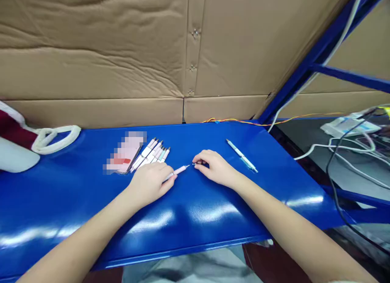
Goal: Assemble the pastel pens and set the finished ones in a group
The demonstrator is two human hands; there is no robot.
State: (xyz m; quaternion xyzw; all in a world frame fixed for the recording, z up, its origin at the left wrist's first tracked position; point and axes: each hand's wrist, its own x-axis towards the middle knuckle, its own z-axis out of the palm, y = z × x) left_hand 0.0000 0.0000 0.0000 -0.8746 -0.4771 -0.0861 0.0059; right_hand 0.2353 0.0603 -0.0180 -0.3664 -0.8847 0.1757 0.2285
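One pen (180,170) clamped in left hand's (153,179) grip over the table (195,205); right hand's (215,166) grip pinches a small part (193,164) just off its point. Loose pinch could drop it, rolling away.

Brown cardboard (231,51) fills the back, orange wires (231,120) trail along its foot; here's a white cable (348,25) slanting down the blue frame (319,47), a black cable (332,189) drooping, a white loop (57,146) far left!

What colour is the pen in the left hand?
The pen is pale pink; it shows best in the head view.
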